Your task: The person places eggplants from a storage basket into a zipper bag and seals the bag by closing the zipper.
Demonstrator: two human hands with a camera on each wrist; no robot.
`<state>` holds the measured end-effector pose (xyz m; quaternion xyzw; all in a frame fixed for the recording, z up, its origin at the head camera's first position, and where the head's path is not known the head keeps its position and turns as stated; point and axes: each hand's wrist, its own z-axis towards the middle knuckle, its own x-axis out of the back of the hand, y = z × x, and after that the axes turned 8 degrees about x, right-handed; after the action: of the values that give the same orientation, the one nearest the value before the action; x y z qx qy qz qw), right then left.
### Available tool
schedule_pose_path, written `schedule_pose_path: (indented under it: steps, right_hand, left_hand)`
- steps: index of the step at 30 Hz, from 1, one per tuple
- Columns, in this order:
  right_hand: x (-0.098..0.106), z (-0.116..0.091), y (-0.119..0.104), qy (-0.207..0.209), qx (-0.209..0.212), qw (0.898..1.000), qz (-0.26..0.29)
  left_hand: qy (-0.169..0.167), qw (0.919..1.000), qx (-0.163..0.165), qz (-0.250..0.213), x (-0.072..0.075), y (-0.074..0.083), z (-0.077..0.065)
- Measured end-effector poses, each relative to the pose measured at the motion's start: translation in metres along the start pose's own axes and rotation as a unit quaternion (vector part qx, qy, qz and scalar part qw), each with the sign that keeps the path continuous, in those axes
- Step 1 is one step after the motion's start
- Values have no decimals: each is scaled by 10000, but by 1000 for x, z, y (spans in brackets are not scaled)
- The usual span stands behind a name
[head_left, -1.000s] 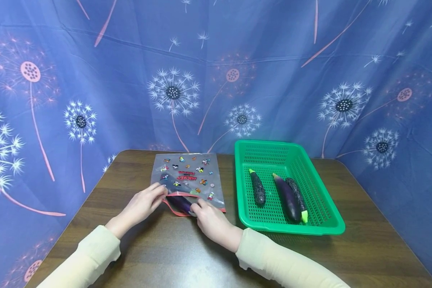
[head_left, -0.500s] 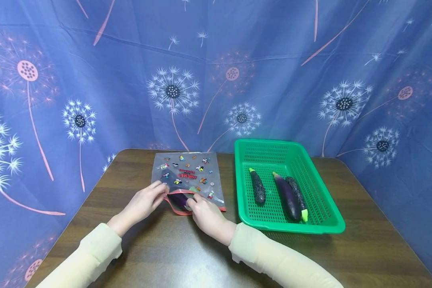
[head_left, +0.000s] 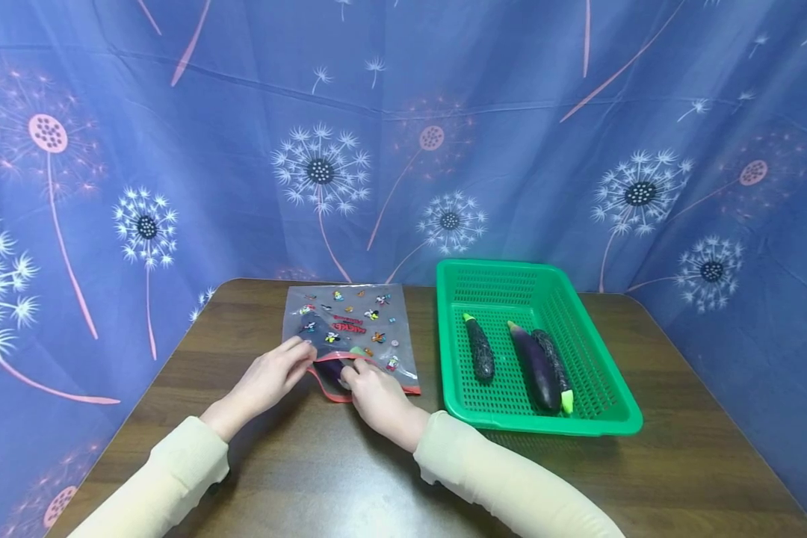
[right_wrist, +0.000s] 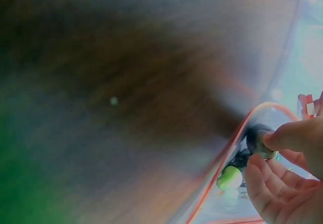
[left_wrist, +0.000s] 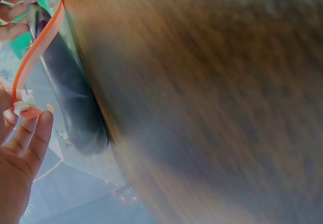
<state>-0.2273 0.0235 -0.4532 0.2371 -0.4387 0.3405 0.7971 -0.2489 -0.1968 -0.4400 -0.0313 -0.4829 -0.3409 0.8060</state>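
Note:
A clear zip bag [head_left: 346, 306] with cartoon prints and a red-orange edge lies flat on the table, its mouth held apart toward the person. My left hand [head_left: 269, 381] pinches the bag's edge at the left end of the mouth, by a white slider in the left wrist view. Lengthwise in the bag lies a dark purple eggplant [left_wrist: 73, 98], most of it inside. With thumb and fingers my right hand [head_left: 379, 400] grips the eggplant's near end, right at the mouth. Beside it in the right wrist view shows a green-tipped vegetable [right_wrist: 229, 178], also within the bag.
To the right stands a green perforated basket [head_left: 538, 426]. It holds another eggplant [head_left: 536, 370] and two dark bumpy vegetables with green ends, one of them [head_left: 480, 350] apart on the left. Behind the wooden table [head_left: 309, 478] hangs a blue dandelion-print curtain [head_left: 242, 112].
My right hand has moved left and slightly away from the person, sliding the eggplant deeper into the bag. The left hand has kept its hold on the edge.

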Motion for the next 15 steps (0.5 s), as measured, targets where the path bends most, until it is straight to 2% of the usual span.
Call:
schedule_pose_path:
  steps: [7, 12, 15]
  right_hand:
    - [-3, -3, 0, -132, -112, 9998, 6]
    - [3, -7, 1, -283, -138, 9995, 73]
    - [9, -11, 2, -275, -133, 9991, 298]
  left_hand:
    - [73, 10000, -15, -39, 0, -1, 0]
    - [102, 9999, -31, -61, 0, -2, -1]
    - [94, 9999, -43, -72, 0, -1, -1]
